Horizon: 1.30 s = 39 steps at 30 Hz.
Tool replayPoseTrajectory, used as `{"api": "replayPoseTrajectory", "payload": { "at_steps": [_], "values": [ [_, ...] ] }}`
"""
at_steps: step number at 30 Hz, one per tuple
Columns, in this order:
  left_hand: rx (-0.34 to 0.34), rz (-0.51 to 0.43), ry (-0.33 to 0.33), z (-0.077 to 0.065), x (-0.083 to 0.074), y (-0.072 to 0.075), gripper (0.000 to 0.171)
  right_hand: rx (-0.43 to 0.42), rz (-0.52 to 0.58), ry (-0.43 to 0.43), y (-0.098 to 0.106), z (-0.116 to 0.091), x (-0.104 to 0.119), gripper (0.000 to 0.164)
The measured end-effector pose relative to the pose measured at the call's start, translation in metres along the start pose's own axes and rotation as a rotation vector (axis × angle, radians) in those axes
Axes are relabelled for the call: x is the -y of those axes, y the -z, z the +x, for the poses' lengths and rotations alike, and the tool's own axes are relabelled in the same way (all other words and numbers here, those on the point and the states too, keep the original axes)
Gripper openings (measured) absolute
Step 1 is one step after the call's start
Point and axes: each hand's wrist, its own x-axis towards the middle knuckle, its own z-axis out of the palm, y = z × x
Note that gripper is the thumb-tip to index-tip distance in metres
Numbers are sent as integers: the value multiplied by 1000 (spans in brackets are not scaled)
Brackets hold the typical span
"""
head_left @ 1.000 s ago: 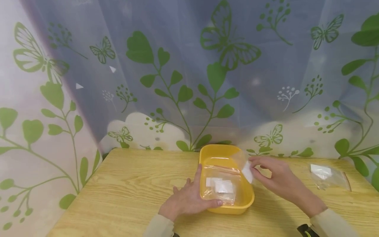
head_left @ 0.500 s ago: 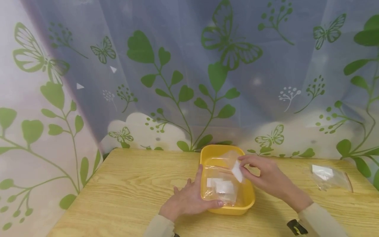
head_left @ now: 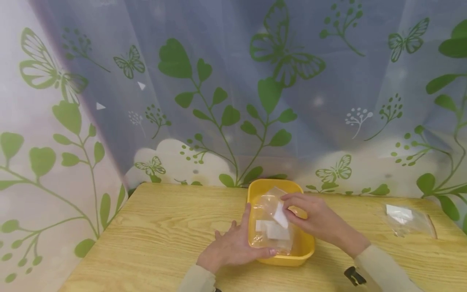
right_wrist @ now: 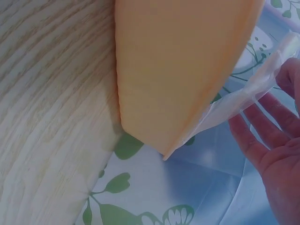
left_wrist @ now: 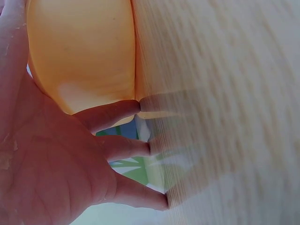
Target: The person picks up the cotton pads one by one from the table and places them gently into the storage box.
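Note:
A yellow plastic bin stands on the table near its back edge. My left hand rests against the bin's left side, thumb over the front rim; in the left wrist view its straight, spread fingertips touch the tabletop. Over the bin, my right hand pinches a clear plastic bag with a white piece in it. The right wrist view shows that bag stretching across the bin's rim. Beneath it, other clear bags with white pieces lie in the bin, partly covered.
Another clear bag with a white piece lies on the wood-grain table at the right. A curtain printed with leaves and butterflies hangs directly behind the table.
My right hand has moved left with the pinched bag, from the bin's right rim to over its middle. The left hand has stayed in place against the bin.

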Motion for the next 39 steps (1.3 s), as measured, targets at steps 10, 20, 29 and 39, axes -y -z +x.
{"api": "replayPoseTrajectory", "payload": {
  "at_steps": [10, 20, 29, 39],
  "values": [
    [5, 17, 14, 1, -1, 1, 132, 44, 9, 6, -7, 2, 2, 4],
    [-6, 14, 8, 0, 0, -1, 133, 93, 0, 25, -12, -4, -3, 7],
    [-7, 10, 7, 1, 0, -1, 133, 172, -29, 21, -12, -10, -8, 18],
    [1, -5, 8, 1, 1, -1, 132, 286, -35, -4, -15, -14, -6, 19]
  ]
}}
